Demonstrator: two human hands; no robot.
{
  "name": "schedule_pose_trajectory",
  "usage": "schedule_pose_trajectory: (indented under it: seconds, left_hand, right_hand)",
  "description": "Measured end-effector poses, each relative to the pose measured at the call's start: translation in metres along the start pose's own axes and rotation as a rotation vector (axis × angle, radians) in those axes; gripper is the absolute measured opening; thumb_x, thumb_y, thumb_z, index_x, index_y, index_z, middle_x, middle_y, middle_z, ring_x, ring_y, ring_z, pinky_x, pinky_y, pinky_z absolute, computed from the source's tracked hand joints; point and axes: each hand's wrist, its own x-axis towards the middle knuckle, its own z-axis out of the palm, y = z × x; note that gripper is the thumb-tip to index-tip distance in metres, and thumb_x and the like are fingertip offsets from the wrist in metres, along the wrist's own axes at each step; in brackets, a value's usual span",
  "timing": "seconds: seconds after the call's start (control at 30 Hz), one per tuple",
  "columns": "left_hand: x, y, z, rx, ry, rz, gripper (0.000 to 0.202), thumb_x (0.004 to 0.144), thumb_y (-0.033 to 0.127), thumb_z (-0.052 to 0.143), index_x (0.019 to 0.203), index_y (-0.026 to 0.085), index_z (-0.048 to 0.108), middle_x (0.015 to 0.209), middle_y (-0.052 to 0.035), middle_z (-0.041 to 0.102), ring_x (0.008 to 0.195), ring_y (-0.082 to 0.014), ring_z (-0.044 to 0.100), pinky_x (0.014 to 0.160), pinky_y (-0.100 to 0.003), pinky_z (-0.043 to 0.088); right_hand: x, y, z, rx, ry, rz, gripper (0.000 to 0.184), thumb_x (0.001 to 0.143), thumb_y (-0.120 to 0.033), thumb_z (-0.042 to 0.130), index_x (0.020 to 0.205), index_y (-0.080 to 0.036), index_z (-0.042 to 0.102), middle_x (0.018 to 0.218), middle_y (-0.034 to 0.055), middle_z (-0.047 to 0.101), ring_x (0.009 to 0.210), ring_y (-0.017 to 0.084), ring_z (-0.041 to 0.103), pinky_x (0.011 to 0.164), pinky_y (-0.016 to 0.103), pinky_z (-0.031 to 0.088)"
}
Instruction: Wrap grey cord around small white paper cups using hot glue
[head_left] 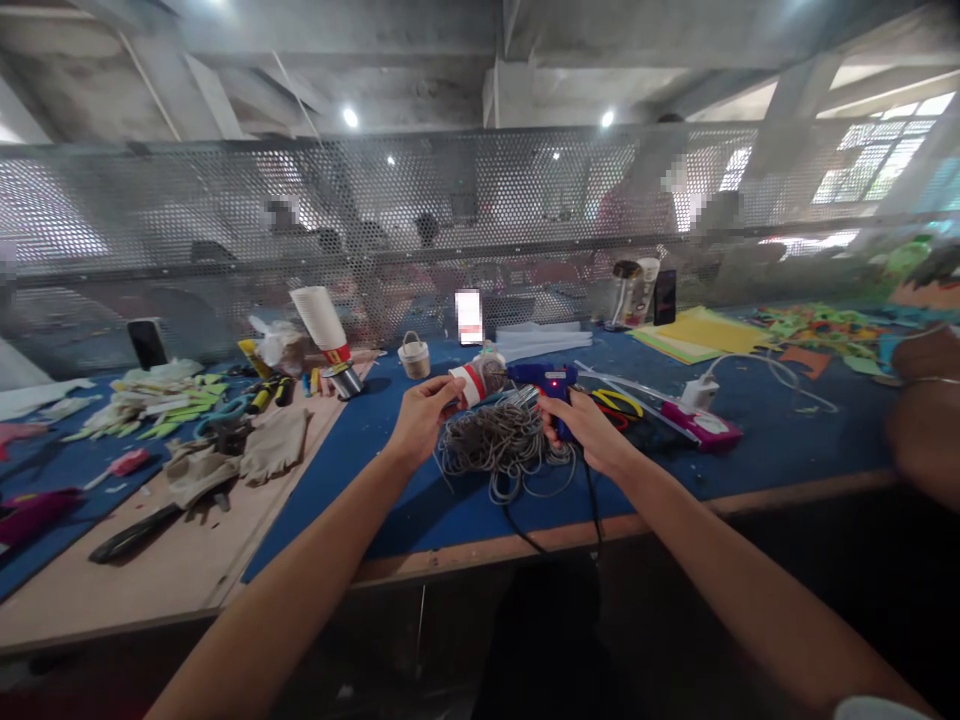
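My left hand [425,418] grips a red and white paper cup [468,385] tilted on its side, its far part wrapped in grey cord. My right hand [581,425] is closed around the handle of a blue hot glue gun [546,376] with a red light lit. The gun's nozzle points left at the cord-wrapped part of the cup; whether it touches cannot be made out. Below both hands lies a loose heap of grey cord [495,445] on the blue table mat [390,500]. A small cord-covered basket with a handle [414,358] stands behind my left hand.
Stacked paper cups [319,318] lean at the left, near work gloves [274,445] and scissors [225,420]. A lit phone [469,318] stands before a perforated screen [420,200]. Rightward are a magenta device [705,428], coloured sheets [697,332] and another person's arm [926,430].
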Motion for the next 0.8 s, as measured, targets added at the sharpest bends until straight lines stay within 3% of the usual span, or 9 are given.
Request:
schedule_pose_trajectory:
  seconds: [0.23, 0.37, 0.53, 0.67, 0.8]
  left_hand:
    - [0.0, 0.004, 0.001, -0.078, 0.019, -0.046, 0.035, 0.058, 0.035, 0.091, 0.076, 0.011, 0.073, 0.071, -0.0026, 0.066, 0.066, -0.011, 0.06, 0.065, -0.024, 0.05]
    - [0.001, 0.004, 0.0, -0.099, 0.035, -0.062, 0.037, 0.058, 0.033, 0.091, 0.081, 0.01, 0.074, 0.075, -0.0048, 0.069, 0.068, -0.0116, 0.061, 0.065, -0.024, 0.05]
    - [0.002, 0.003, -0.001, -0.131, 0.019, -0.085, 0.035, 0.059, 0.03, 0.091, 0.081, 0.01, 0.074, 0.076, -0.0046, 0.069, 0.069, -0.0112, 0.062, 0.068, -0.023, 0.051]
    - [0.0, 0.006, 0.0, -0.131, -0.012, -0.091, 0.032, 0.061, 0.029, 0.09, 0.08, 0.01, 0.073, 0.074, -0.0034, 0.068, 0.069, -0.0107, 0.062, 0.068, -0.022, 0.052]
    - [-0.002, 0.008, 0.003, -0.125, -0.034, -0.089, 0.031, 0.06, 0.029, 0.09, 0.079, 0.01, 0.074, 0.074, -0.0038, 0.069, 0.068, -0.011, 0.061, 0.066, -0.022, 0.05]
  right_hand:
    - [0.001, 0.002, -0.026, -0.136, 0.171, 0.008, 0.034, 0.082, -0.053, 0.066, 0.08, -0.019, 0.06, 0.062, -0.0023, 0.058, 0.053, 0.013, 0.056, 0.049, 0.024, 0.047]
    - [0.012, 0.001, -0.048, -0.653, 0.231, -0.083, 0.047, 0.091, -0.058, 0.049, 0.074, -0.018, 0.068, 0.064, 0.0036, 0.065, 0.065, 0.018, 0.064, 0.066, 0.029, 0.049]
    - [0.026, -0.003, -0.061, -1.249, 0.195, 0.161, 0.065, 0.095, -0.063, 0.03, 0.081, -0.018, 0.075, 0.085, 0.0135, 0.075, 0.087, 0.028, 0.071, 0.079, 0.035, 0.048]
    - [0.031, -0.004, -0.061, -1.374, 0.203, 0.242, 0.067, 0.092, -0.064, 0.039, 0.097, -0.008, 0.075, 0.105, 0.0256, 0.073, 0.101, 0.037, 0.069, 0.084, 0.042, 0.049]
    - [0.032, -0.005, -0.057, -1.469, 0.194, 0.277, 0.068, 0.092, -0.063, 0.041, 0.106, -0.005, 0.074, 0.112, 0.0278, 0.071, 0.109, 0.04, 0.066, 0.089, 0.046, 0.048]
